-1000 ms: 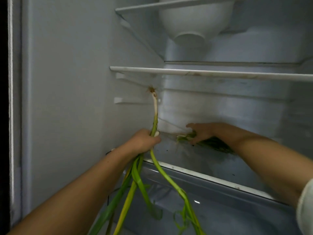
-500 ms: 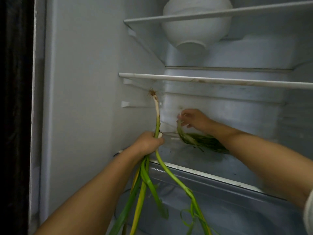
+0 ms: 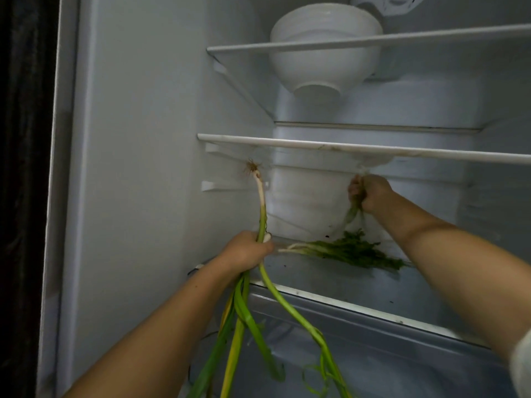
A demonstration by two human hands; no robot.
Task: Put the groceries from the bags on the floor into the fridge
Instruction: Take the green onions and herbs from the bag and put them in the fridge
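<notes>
Green onions (image 3: 262, 208) gripped upright in left hand (image 3: 249, 249) at fridge shelf (image 3: 330, 285), leafy herbs (image 3: 353, 249) now lying there, right hand (image 3: 370, 192) risen off them, clutching a pale strand; onions likely next.

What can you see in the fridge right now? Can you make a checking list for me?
Surface: glass shelf with dark crumbs.
Job's things: green onions, roots up, leaves hanging down over the drawer; leafy herbs lying on the shelf.
Clutter: white bowl on the top shelf.
Hands: left hand grips the onions; right hand holds a small green bunch, lifted above the herbs.
Cables: a thin dark cord may hang low by the left wall; hard to tell.
Surroundings: white fridge walls, dark room at left.
</notes>
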